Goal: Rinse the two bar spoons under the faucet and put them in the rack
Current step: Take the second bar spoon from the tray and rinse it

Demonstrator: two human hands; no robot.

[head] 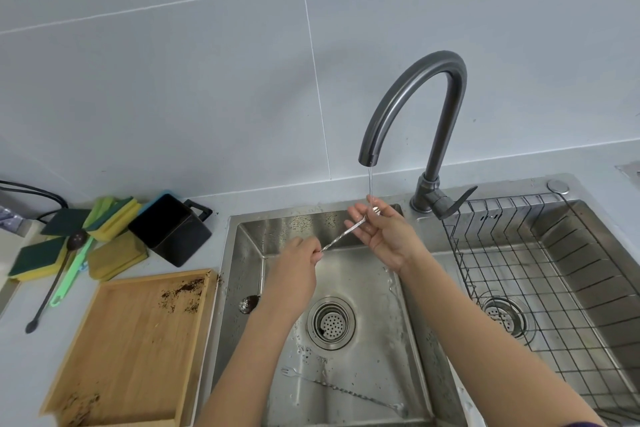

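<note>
A twisted-handle steel bar spoon (341,236) is held across the left sink basin (367,374). My left hand (298,267) pinches its handle end. My right hand (384,236), palm up, has its fingers on the bowl end, right under the thin water stream from the grey faucet (412,104). A second bar spoon (346,390) with a fork tip lies flat on the basin floor near the front. A black wire rack (512,253) sits in the right basin, with nothing visible in it.
A dirty spoon (250,303) rests against the left basin's left wall. On the counter to the left are a wooden tray (138,340) with dark crumbs, several sponges (114,215), a black container (169,229), a long dark spoon (57,277) and a green brush.
</note>
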